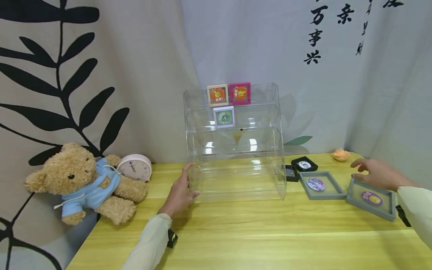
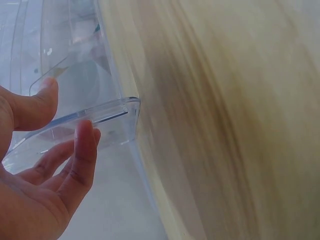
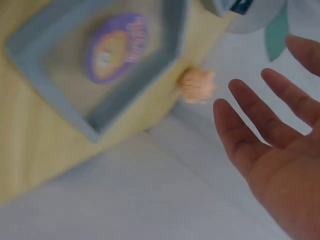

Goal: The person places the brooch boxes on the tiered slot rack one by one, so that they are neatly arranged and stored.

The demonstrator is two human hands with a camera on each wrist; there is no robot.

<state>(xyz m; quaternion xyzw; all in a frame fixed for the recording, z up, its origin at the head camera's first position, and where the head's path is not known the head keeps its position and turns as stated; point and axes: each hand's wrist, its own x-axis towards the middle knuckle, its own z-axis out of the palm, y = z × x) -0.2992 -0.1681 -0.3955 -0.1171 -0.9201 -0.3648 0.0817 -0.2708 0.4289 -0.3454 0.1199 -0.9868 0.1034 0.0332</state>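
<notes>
A clear tiered display stand point(image 1: 236, 163) stands upright on the table. My left hand point(image 1: 177, 195) is at its lower left side, with the thumb and fingers on either side of the clear side panel point(image 2: 112, 111). Small square frames sit on the upper tiers: a cream one point(image 1: 218, 95), a magenta one point(image 1: 240, 93) and, one tier lower, a pale lilac one point(image 1: 224, 117). My right hand point(image 1: 381, 174), its fingers spread apart and empty, hovers by the far edge of a grey frame point(image 1: 357, 202) holding a purple-and-yellow oval badge point(image 3: 116, 48).
Left of that lies another grey frame point(image 1: 325, 195) with a purple badge. Two black frames, one point(image 1: 305, 164) larger in view, lie beside the stand. An orange lump point(image 1: 340, 155) sits behind. On the left are a teddy bear point(image 1: 81, 180) and a pink-rimmed clock point(image 1: 135, 167).
</notes>
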